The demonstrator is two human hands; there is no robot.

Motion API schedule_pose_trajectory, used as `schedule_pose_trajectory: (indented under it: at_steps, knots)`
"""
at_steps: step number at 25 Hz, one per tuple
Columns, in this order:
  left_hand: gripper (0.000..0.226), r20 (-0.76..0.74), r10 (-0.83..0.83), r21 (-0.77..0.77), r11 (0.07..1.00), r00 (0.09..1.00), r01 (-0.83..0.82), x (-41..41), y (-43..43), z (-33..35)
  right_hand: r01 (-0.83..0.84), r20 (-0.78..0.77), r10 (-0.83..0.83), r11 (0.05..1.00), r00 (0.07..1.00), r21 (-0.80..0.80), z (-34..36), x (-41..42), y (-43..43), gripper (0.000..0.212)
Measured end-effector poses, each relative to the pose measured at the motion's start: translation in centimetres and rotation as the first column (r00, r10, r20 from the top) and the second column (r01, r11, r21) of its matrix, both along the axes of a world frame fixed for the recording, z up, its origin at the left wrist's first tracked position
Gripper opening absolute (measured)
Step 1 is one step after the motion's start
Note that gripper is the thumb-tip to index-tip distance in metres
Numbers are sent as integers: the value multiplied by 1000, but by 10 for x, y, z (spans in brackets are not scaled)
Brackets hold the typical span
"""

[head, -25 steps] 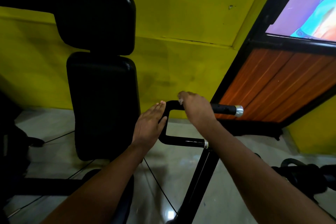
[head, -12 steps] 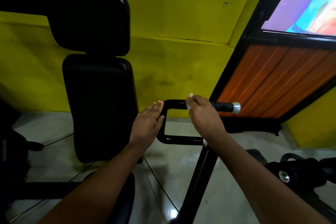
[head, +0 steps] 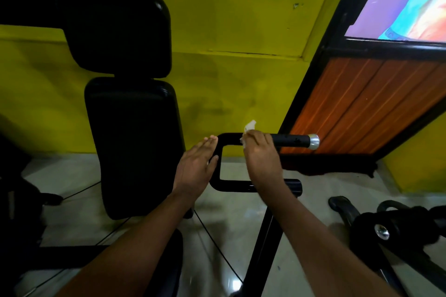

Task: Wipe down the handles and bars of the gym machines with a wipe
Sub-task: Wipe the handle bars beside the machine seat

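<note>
Two hands, left hand (head: 195,164) and right hand (head: 261,160), one white wipe (head: 249,126), one black handle (head: 290,141), two black pads, upper pad (head: 115,29) and lower pad (head: 135,147), one orange panel (head: 362,108)

Black chrome-tipped handle bar (head: 290,140), horizontal, small white wipe (head: 249,126), seemingly crumpled, pressed against its middle

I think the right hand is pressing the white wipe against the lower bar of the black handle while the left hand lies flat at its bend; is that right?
Not quite: in the head view the right hand holds the white wipe on the upper bar of the black handle, not the lower one. The left hand does lie flat at its bend.
</note>
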State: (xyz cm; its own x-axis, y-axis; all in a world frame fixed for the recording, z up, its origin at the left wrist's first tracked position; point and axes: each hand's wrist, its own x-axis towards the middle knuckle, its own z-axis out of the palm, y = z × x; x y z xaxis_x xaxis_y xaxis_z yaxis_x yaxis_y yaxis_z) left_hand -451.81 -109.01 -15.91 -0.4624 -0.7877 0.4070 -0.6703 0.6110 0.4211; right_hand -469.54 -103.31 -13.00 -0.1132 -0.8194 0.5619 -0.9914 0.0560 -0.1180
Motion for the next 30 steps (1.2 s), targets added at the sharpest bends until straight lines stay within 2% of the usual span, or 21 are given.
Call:
schedule_pose_trajectory:
  at_steps: [1, 2, 3, 4, 5, 6, 7, 8, 9, 11, 14, 16, 19, 21, 23, 24, 25, 26, 27, 28, 30]
  knots:
    - [48, 5, 1, 0, 1000, 1000, -1, -1, 0, 1, 59, 170, -46, 996, 984, -72, -5, 11, 4, 23]
    - [48, 14, 2, -9, 1000, 1000, -2, -1, 0, 2, 166, 457, -81, 975, 886, -148, -6, 27, 6, 19]
    - [48, 28, 2, -18, 1000, 1000, -1, 0, 0, 2, 329, 780, -64, 926, 623, -186, -6, 42, 6, 18]
    - [48, 40, -2, -17, 1000, 999, 3, 0, 0, 2, 484, 979, 45, 864, 196, -137, -5, 56, 2, 21]
    - [49, 48, -7, -7, 1000, 999, 7, 0, 0, 3, 554, 954, 195, 832, -227, -38, -4, 67, -2, 25]
    - [49, 55, -14, 3, 1000, 998, 13, 1, 0, 3, 547, 809, 298, 836, -507, 36, -4, 74, -9, 29]
    - [49, 66, -20, 5, 1000, 998, 20, 2, -1, 3, 496, 673, 327, 866, -664, 69, -4, 76, -18, 30]
    - [49, 81, -22, 0, 1000, 997, 22, 2, -2, 2, 425, 579, 310, 903, -754, 69, -2, 75, -25, 25]
    - [49, 95, -21, -8, 1000, 995, 22, 3, -4, 2, 355, 516, 286, 934, -807, 37, 2, 74, -28, 21]
    - [50, 110, -20, -11, 1000, 994, 21, 4, -6, 1, 287, 458, 259, 958, -851, -9, 5, 70, -31, 26]
    - [49, 103, -34, -9, 999, 994, 36, 5, -4, 2, 295, 440, 271, 955, -856, -13, 4, 66, -28, 23]
    - [49, 84, -40, 3, 999, 996, 40, 5, -3, 4, 397, 427, 348, 918, -834, 27, 3, 66, -26, 19]
    - [48, 75, -40, -17, 999, 996, 42, 5, -2, 7, 532, 381, 478, 845, -792, 45, 7, 65, -25, 25]
    - [47, 80, -39, -32, 999, 996, 41, 6, -3, 7, 518, 425, 463, 855, -777, 15, 9, 71, -19, 21]
    - [48, 92, -39, -28, 999, 995, 42, 7, -2, 6, 537, 521, 460, 843, -718, -4, 8, 78, -15, 17]
    - [49, 95, -38, -12, 999, 995, 40, 6, -2, 7, 557, 630, 442, 830, -638, -19, 7, 79, -14, 15]
    - [49, 97, -38, 12, 999, 995, 37, 6, -1, 7, 578, 770, 394, 815, -502, -40, 6, 78, -12, 13]
    - [50, 99, -37, 33, 999, 994, 34, 5, -2, 8, 599, 893, 325, 797, -311, -82, 3, 74, -11, 12]
    - [50, 99, -35, 43, 999, 995, 31, 4, -2, 8, 616, 966, 248, 773, -72, -153, 0, 68, -10, 13]
    - [50, 97, -31, 44, 999, 995, 27, 3, -2, 9, 605, 969, 168, 758, 181, -244, -4, 60, -8, 12]
    - [50, 87, -28, 33, 999, 996, 25, 0, 0, 11, 441, 796, 44, 814, 603, -379, -13, 46, -5, 12]
